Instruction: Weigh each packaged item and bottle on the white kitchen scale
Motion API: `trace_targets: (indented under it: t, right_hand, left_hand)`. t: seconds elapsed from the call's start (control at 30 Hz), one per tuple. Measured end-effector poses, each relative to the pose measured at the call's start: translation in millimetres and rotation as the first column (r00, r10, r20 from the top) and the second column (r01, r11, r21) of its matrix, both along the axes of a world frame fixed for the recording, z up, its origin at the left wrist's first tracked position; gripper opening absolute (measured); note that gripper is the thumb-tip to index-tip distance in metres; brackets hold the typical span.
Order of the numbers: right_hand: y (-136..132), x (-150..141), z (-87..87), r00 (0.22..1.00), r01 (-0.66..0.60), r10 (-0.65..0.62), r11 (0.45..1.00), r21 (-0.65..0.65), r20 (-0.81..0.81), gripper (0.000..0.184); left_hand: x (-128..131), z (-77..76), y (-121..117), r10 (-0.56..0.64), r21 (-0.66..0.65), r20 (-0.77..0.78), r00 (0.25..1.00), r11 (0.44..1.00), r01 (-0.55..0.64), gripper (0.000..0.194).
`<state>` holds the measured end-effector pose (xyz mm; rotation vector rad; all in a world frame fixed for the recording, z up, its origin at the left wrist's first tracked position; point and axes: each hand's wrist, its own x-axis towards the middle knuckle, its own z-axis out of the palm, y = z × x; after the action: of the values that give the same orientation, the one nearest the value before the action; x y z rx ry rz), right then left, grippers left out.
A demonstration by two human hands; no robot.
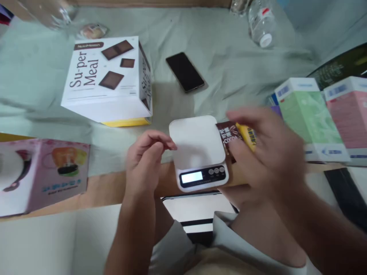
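Note:
A small white kitchen scale (197,151) with a lit display sits at the table's near edge, its platform bare. My right hand (266,152), blurred, holds a brown and yellow cocoa packet (233,138) just right of the scale's platform. My left hand (147,158) hovers at the scale's left side, fingers curled loosely, fingertips close to the platform's edge and holding nothing.
A white "Su-per Meal" box (107,78) stands back left, a black phone (185,71) behind the scale. Green (308,114) and pink (348,112) cartons stand on the right, a pink box (43,172) at near left, a plastic bottle (260,21) at the back. A tablet (197,212) lies on my lap.

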<state>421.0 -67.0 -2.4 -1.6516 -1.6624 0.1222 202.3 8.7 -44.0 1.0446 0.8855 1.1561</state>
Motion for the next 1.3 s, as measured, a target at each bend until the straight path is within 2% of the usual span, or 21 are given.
trace_targets:
  t: [0.07, 0.13, 0.2, 0.23, 0.3, 0.4, 0.6, 0.8, 0.9, 1.0, 1.07, 1.1, 1.2, 1.3]
  right_hand:
    - [62.9, -7.0, -7.3, 0.999, 0.001, 0.005, 0.992, -0.125, 0.044, 0.035]
    - [131.6, -6.9, -22.9, 0.987, 0.149, -0.127, 0.952, -0.267, 0.099, 0.036]
    - [191.6, -4.3, -41.3, 0.965, 0.258, -0.226, 0.908, -0.329, 0.133, 0.037]
    - [215.2, -3.1, -50.1, 0.958, 0.284, -0.249, 0.893, -0.350, 0.143, 0.046]
    - [248.3, -1.9, -64.2, 0.945, 0.327, -0.290, 0.856, -0.401, 0.153, 0.064]
    - [267.1, -2.8, -74.0, 0.929, 0.370, -0.324, 0.818, -0.441, 0.179, 0.076]
    - [248.1, -8.1, -62.1, 0.948, 0.318, -0.273, 0.839, -0.441, 0.166, 0.062]
    - [232.7, -7.8, -58.8, 0.965, 0.261, -0.242, 0.861, -0.437, 0.101, 0.075]
    - [220.2, -10.1, -49.4, 0.964, 0.254, -0.260, 0.857, -0.448, 0.050, 0.083]
    - [186.8, -24.4, -29.4, 0.965, 0.209, -0.253, 0.897, -0.390, -0.064, 0.070]
    - [154.1, -40.7, -18.7, 0.961, 0.127, -0.197, 0.938, -0.321, -0.195, 0.058]
    - [136.6, -50.2, -16.0, 0.957, 0.098, -0.175, 0.946, -0.310, -0.232, 0.058]
    - [91.2, -79.1, -17.1, 0.939, -0.024, -0.089, 0.947, -0.322, -0.333, 0.061]
    - [69.6, -102.1, -20.2, 0.854, -0.162, -0.045, 0.924, -0.347, -0.518, 0.068]
  left_hand:
    - [-16.4, -10.1, 8.1, 0.101, -0.010, 0.077, 0.992, 0.995, -0.101, 0.016]
    - [-29.7, -14.3, 10.0, 0.152, -0.016, 0.110, 0.982, 0.988, -0.151, 0.020]
    - [-39.4, -16.2, 6.9, 0.123, -0.035, 0.109, 0.986, 0.992, -0.120, 0.022]
    - [-42.7, -17.1, 4.4, 0.090, -0.052, 0.105, 0.990, 0.995, -0.085, 0.022]
    - [-46.4, -19.7, -0.5, 0.036, -0.093, 0.093, 0.995, 0.995, -0.028, 0.021]
    - [-47.3, -24.1, -3.6, 0.067, -0.115, 0.067, 0.995, 0.992, -0.059, 0.014]
    - [-47.2, -27.6, -0.1, 0.151, -0.050, 0.142, 0.978, 0.988, -0.145, 0.014]
    - [-47.3, -27.1, -1.0, 0.185, -0.026, 0.068, 0.980, 0.983, -0.183, 0.014]
    - [-47.1, -27.4, -0.7, 0.189, -0.034, 0.052, 0.980, 0.982, -0.188, 0.013]
    - [-47.6, -27.4, 1.4, 0.189, -0.066, 0.055, 0.980, 0.980, -0.185, 0.012]
    - [-48.6, -26.5, 3.4, 0.180, -0.091, 0.037, 0.983, 0.980, -0.176, 0.011]
    - [-49.5, -25.6, 4.5, 0.176, -0.099, 0.022, 0.984, 0.980, -0.173, 0.011]
    - [-54.8, -21.7, 8.6, 0.199, -0.071, -0.057, 0.978, 0.977, -0.203, 0.009]
    - [-63.4, -16.3, 17.2, 0.299, 0.048, -0.172, 0.939, 0.954, -0.295, 0.008]
